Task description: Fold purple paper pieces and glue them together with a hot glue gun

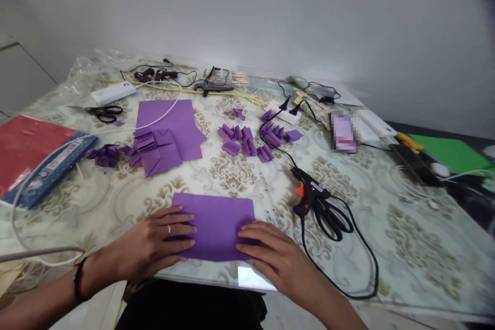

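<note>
A purple sheet of paper [218, 224] lies flat near the table's front edge. On its left part rest the outstretched fingers of my left hand [158, 240], a ring on one of them. My right hand [270, 247] presses its spread fingers on the right edge of the same sheet. Just right of the paper is a clear ruler [266, 191]. Beyond that lies a black hot glue gun [309, 191] with an orange trigger, its cable looping to the right. Scissors with black handles [333, 220] lie against the glue gun.
Folded purple paper pieces [247, 142] lie mid-table. Purple sheets [170, 113] and crumpled paper [104, 155] are at left, near another pair of scissors [104, 112]. A white cable [96, 134] crosses the left side. A power strip [284, 112] and phone [343, 133] stand farther back.
</note>
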`<move>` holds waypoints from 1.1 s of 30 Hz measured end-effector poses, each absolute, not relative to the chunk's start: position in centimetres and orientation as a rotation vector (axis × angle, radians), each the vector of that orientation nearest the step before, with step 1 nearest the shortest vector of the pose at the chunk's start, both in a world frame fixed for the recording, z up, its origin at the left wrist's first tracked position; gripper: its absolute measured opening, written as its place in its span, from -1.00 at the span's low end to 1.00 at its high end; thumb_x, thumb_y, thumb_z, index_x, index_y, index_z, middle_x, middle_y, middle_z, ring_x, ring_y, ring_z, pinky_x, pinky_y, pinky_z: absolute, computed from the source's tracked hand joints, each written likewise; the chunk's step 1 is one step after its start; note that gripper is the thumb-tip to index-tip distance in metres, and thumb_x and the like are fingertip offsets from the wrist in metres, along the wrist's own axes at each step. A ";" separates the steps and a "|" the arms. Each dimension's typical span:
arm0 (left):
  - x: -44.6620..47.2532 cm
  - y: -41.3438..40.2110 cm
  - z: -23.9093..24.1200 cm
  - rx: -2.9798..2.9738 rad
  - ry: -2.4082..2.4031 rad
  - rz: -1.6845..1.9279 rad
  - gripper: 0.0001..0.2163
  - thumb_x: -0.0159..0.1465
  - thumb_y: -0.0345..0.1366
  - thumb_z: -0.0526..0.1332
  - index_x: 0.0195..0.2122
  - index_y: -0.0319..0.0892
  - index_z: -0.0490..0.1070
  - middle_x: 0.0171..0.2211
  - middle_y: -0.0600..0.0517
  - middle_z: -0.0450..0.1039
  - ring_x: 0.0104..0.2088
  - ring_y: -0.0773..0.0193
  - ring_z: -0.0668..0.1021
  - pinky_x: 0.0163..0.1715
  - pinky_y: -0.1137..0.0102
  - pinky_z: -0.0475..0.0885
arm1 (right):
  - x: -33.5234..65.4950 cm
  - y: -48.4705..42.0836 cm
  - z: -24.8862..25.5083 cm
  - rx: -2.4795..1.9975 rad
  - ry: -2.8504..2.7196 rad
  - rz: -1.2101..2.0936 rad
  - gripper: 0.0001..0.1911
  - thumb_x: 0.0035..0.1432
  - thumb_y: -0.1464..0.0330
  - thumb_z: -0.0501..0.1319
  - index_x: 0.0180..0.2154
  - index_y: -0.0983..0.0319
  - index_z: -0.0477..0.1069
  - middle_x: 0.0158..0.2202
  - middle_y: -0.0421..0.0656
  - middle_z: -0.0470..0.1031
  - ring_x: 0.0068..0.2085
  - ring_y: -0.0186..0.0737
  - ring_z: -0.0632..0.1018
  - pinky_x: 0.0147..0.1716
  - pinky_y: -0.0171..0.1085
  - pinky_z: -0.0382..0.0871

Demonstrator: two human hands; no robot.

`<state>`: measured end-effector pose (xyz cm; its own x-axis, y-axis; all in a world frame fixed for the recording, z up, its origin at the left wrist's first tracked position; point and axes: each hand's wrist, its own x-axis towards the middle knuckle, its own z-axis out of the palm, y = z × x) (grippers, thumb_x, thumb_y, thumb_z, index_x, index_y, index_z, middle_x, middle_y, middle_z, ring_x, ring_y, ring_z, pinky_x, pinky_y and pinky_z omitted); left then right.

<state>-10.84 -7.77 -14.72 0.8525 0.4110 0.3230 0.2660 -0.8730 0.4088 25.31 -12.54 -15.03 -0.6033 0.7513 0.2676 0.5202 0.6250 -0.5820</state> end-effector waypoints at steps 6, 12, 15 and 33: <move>-10.0 -7.5 -13.6 2.405 0.781 0.677 -0.85 0.53 -0.34 0.24 -0.05 -0.11 0.64 -0.03 -0.02 0.75 0.07 0.16 0.75 0.20 0.24 0.63 | 24.9 -11.8 -14.6 -1.196 -2.150 0.766 -0.78 0.49 0.35 0.23 -0.17 0.16 0.67 -0.04 -0.06 0.74 0.01 -0.09 0.73 0.08 -0.15 0.64; -9.5 -6.9 -13.8 2.313 1.030 0.735 -0.82 0.54 -0.23 0.21 -0.12 -0.08 0.62 -0.14 0.01 0.75 -0.20 0.19 0.78 -0.19 0.38 0.71 | 23.8 -10.0 -14.3 -1.481 -1.916 0.815 -0.81 0.44 0.29 0.26 -0.13 0.17 0.66 -0.06 -0.06 0.74 -0.07 -0.08 0.75 -0.04 -0.19 0.63; -9.1 -6.5 -14.0 2.305 1.185 0.785 -0.89 0.50 -0.24 0.25 -0.06 -0.11 0.54 -0.21 0.02 0.71 -0.26 0.17 0.75 -0.26 0.35 0.68 | 23.3 -9.1 -14.3 -1.550 -1.859 0.827 -0.79 0.43 0.25 0.25 -0.18 0.19 0.63 -0.13 -0.06 0.73 -0.13 -0.07 0.73 -0.11 -0.19 0.60; -2.3 -11.4 -15.0 2.895 1.131 0.459 -0.49 0.51 -0.22 0.18 0.44 -0.23 0.32 0.43 -0.15 0.42 0.45 -0.09 0.39 0.44 0.00 0.21 | 22.2 -7.9 -14.1 -1.714 -1.832 0.775 -0.77 0.36 0.22 0.25 -0.35 0.15 0.52 -0.37 -0.13 0.65 -0.34 -0.09 0.62 -0.29 -0.18 0.46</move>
<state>-2.28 -11.43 -14.97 0.6981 0.6634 0.2695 0.6633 -0.7409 0.1054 22.15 -7.93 -14.07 -0.0730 0.9972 -0.0163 0.7064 0.0402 -0.7067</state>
